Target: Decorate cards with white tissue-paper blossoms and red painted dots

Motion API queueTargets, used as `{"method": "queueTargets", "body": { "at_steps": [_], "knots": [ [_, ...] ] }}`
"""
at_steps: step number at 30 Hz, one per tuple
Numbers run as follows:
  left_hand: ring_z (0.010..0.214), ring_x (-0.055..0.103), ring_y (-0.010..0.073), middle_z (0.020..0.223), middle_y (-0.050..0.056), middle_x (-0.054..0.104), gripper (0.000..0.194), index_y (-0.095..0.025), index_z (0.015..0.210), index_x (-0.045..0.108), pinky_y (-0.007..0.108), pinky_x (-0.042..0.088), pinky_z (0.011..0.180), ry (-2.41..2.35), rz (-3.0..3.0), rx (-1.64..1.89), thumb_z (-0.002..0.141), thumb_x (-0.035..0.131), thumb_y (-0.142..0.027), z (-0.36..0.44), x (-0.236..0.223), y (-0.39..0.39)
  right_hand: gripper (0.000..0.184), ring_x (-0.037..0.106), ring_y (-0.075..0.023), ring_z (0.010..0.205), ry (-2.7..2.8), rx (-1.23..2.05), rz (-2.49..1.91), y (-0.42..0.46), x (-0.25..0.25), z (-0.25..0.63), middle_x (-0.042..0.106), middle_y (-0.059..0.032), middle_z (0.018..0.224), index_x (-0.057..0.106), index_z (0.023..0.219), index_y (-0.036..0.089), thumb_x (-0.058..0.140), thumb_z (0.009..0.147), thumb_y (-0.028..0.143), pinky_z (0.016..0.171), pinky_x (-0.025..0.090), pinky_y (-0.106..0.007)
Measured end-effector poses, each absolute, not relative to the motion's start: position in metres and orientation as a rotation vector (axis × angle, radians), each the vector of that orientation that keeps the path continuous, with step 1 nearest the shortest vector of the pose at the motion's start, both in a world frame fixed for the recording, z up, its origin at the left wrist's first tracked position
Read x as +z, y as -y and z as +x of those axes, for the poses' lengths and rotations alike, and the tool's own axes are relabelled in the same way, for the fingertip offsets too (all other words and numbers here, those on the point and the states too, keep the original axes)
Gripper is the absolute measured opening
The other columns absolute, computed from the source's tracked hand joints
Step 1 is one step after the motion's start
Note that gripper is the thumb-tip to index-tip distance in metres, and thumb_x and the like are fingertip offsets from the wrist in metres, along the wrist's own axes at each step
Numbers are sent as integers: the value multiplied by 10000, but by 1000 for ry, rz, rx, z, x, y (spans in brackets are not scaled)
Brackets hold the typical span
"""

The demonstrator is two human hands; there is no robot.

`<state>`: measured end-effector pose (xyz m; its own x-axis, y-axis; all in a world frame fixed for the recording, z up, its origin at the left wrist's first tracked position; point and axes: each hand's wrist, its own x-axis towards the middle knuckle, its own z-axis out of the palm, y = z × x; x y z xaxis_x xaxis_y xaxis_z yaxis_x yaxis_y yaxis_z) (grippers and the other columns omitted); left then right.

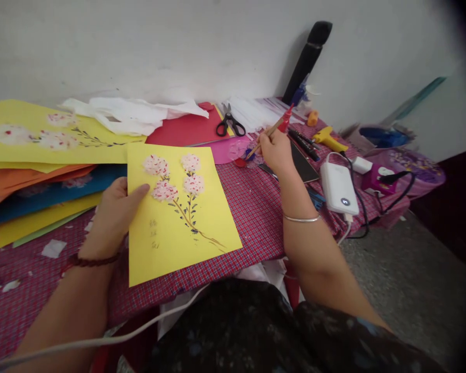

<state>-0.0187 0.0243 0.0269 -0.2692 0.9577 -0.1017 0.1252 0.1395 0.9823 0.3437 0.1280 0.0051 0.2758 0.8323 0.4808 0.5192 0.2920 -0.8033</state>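
My left hand (118, 210) grips the left edge of a yellow sheet of paper (147, 264), thumb on top and fingers behind it. The sheet carries pink-and-white flower clusters, painted brown stems with dark leaves, and a few handwritten characters. Off to the right, my right hand (275, 150) is closed round a paintbrush (271, 130) with a wooden handle. Its tip points down at a small clear palette (238, 150) with red and blue paint, beside a pink sheet (227, 155). Whether the tip touches the paint I cannot tell.
Black-handled scissors (230, 122) lie behind the palette. Another yellow flower picture (112, 150) rests at the left over coloured sheets (62, 194). To the right are a yellow glue gun (328, 139), a white power bank (338, 186), a purple power adapter (376, 181) and cables. A wall stands behind.
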Motion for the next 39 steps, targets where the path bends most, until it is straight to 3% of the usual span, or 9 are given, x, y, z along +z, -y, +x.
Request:
{"method": "queueTargets", "body": {
  "at_steps": [7,12,16,23,39],
  "knots": [
    [537,668,181,843,78,761,293,-167,945,649,286,568,498,-1294,931,1408,671,750,-180,-13,31,-22,247,503,-103,476,1364,387,-1132,-119,15,336,525,43,535,602,718,191,606,920,334,523,413,-267],
    [727,734,259,854,86,758,275,-203,953,689,322,603,561,-1233,887,1488,697,754,-279,-14,37,-21,187,505,-94,469,1168,600,-732,-81,51,300,561,20,583,657,753,244,607,917,318,465,409,-260],
    [834,742,282,960,109,754,201,-210,917,696,339,614,614,-1224,859,1537,726,727,-267,-11,39,-18,113,536,-90,508,1275,703,-654,-48,62,264,578,35,647,678,845,244,653,918,327,495,443,-250],
    [759,740,269,851,93,754,223,-196,963,697,310,604,557,-1223,887,1495,752,725,-262,-8,45,-12,230,578,-95,541,1487,674,-722,-29,61,246,599,32,632,678,830,213,601,961,385,521,472,-252],
    [666,735,212,773,38,761,201,-184,945,670,284,621,579,-1167,926,1462,775,741,-264,-6,43,-11,239,598,-87,588,1642,633,-786,-34,48,243,620,27,681,651,883,201,541,992,384,559,462,-236]
  ]
}}
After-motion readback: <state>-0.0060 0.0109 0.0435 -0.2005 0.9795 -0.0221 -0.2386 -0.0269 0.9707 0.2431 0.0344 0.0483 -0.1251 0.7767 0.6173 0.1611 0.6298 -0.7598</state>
